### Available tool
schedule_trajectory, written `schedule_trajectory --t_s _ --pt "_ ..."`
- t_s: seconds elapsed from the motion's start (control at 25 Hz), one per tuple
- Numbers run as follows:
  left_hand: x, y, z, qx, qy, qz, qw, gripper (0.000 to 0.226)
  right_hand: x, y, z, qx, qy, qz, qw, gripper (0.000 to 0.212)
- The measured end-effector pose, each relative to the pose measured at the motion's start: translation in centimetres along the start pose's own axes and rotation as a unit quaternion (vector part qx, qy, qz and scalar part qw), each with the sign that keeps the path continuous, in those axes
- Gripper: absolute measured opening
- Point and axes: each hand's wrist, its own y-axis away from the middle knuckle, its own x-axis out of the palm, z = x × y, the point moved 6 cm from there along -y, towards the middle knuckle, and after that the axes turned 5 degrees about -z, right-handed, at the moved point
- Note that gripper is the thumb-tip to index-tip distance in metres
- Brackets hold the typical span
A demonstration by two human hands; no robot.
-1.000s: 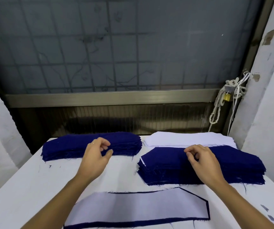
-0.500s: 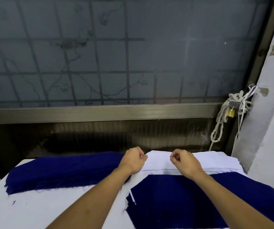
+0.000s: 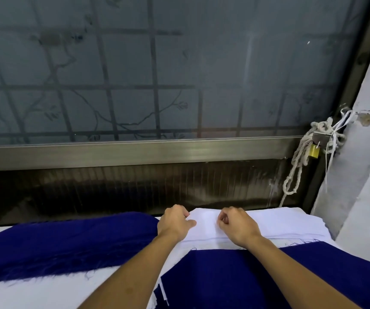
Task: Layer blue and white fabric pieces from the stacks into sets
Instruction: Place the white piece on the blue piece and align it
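Nearest, at about five o'clock in the view, lies a flat blue stack (image 3: 269, 282), with both forearms passing over it. A few white slips (image 3: 163, 292) poke out at its left edge. At eight o'clock the bare white table (image 3: 34, 295) shows. Past it, toward nine, a second, frayed blue stack (image 3: 68, 241) runs crosswise.

Just beyond the near blue stack, at its twelve o'clock, sits the white stack (image 3: 291, 221), which both hands are reaching for. The left hand (image 3: 175, 224) is at that stack's left end, thumb laid on top and fingers curled over the corner. It pinches there, likely to peel one layer free of the rest. The right hand (image 3: 237, 226) rests on the top sheet at the left hand's three o'clock, fingers curled in; I cannot tell whether it has cloth between them. Two hands set apart would keep a limp piece flat when lifted.

Farthest off are a metal rail (image 3: 135, 152), a frosted window (image 3: 179, 74), and at two o'clock a rope (image 3: 298, 166) with a padlock (image 3: 314, 150).
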Motion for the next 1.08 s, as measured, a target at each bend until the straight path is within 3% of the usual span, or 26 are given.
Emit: schedule_trajectory --t_s 0.16,0.32,0.44,0.56,0.64,0.72,0.88,1.08 --pt "-0.6 0.0 -0.3 0.008 0.023 -0.04 0.999 0.019 0.0 0.2 0.1 -0.012 0.012 -0.007 1.0 0.012" --pt "-1.4 0.3 -1.5 0.096 -0.1 -0.089 0.986 0.019 0.1 0.3 0.1 -0.019 0.032 -0.01 0.999 0.011" --pt "-0.7 0.5 -2.4 0.162 -0.185 -0.069 0.967 0.022 0.5 0.2 0.3 -0.022 0.051 -0.009 0.998 0.019" --pt "-0.3 0.8 -2.7 0.163 -0.111 -0.028 0.98 0.019 0.4 0.0 0.5 -0.03 0.056 -0.043 0.997 0.045" --pt "-0.4 1.4 -3.6 0.186 -0.06 -0.006 0.981 0.012 -0.2 -0.4 1.0 -0.055 -0.008 -0.056 0.997 0.054" --pt "-1.0 1.9 -4.4 0.191 -0.009 0.001 0.982 0.007 -0.7 -0.9 1.1 -0.045 -0.097 -0.037 0.994 0.048" --pt "-2.8 2.4 -5.4 0.142 0.057 -0.023 0.988 0.014 -2.1 -1.0 0.6 -0.005 -0.151 0.012 0.988 0.009" --pt "-5.7 3.7 -5.8 0.136 0.067 -0.041 0.988 0.026 -4.8 0.8 1.1 -0.027 -0.146 0.03 0.988 0.018"
